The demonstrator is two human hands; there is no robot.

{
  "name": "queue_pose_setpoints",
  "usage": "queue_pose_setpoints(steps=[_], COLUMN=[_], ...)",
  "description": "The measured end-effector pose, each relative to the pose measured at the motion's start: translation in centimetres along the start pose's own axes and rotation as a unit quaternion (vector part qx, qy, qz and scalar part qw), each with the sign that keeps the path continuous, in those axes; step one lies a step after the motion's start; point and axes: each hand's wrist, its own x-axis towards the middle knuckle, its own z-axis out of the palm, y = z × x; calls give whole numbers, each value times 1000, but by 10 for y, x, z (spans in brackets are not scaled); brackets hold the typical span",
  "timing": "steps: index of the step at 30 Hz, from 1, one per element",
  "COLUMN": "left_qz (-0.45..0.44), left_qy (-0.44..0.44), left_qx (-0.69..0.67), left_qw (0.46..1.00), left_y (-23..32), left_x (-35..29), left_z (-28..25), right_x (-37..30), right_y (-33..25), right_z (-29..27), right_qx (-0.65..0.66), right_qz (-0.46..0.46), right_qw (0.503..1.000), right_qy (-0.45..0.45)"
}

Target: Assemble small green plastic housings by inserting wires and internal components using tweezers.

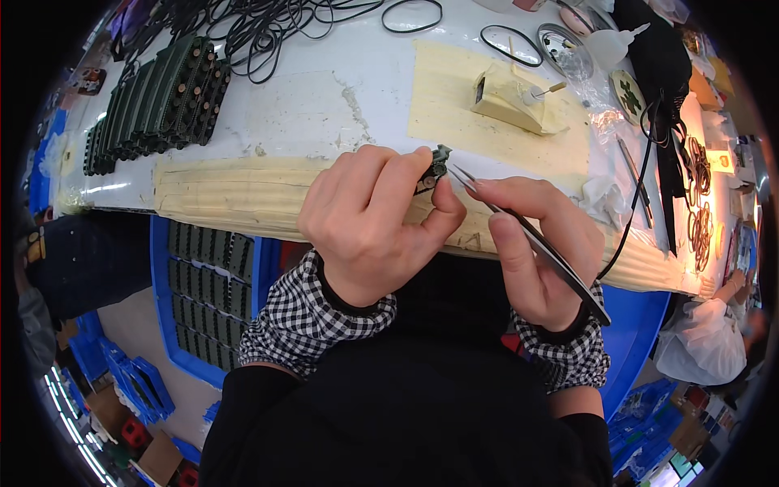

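Observation:
My left hand [373, 219] is closed, pinching a small dark green part [439, 159] between thumb and fingers above the table's front edge. Most of that part is hidden behind the fingers; it looks like a toy-vehicle piece with small round wheels. In my right hand [544, 243] is a pair of tweezers [542, 240], silver at the points and dark along the handle. Its tips are slightly parted and lie just right of the green part, with a small gap. Nothing shows between the tips.
Stacked dark green track-like parts [162, 101] stand at the left, black cords [268, 28] behind them. At the right are a yellow taped block [519, 97], a pen-like tool [634, 180] and a black cable [637, 215]. Below the edge sits a blue tray [166, 321] of green parts.

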Motion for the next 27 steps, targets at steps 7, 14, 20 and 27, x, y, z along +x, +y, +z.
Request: queue_pose_setpoints(steps=[7,14,20,27], left_qz=[-8,11,15,18], left_qy=[-6,18,2,-7], left_qx=[-1,20,19,14], left_qw=[1000,1000,1000,1000], left_y=[1,-1,-2,-1], left_x=[0,-1,-3,-1], left_z=[-1,4,3,3], right_x=[1,8,13,11], right_y=[2,-1,-3,4], right_z=[2,-1,-7,-5], right_qx=[3,-33,-37,-93], right_qz=[-20,-53,-44,-111], right_qw=[1000,997,996,986], right_qy=[-18,-44,-71,-79])
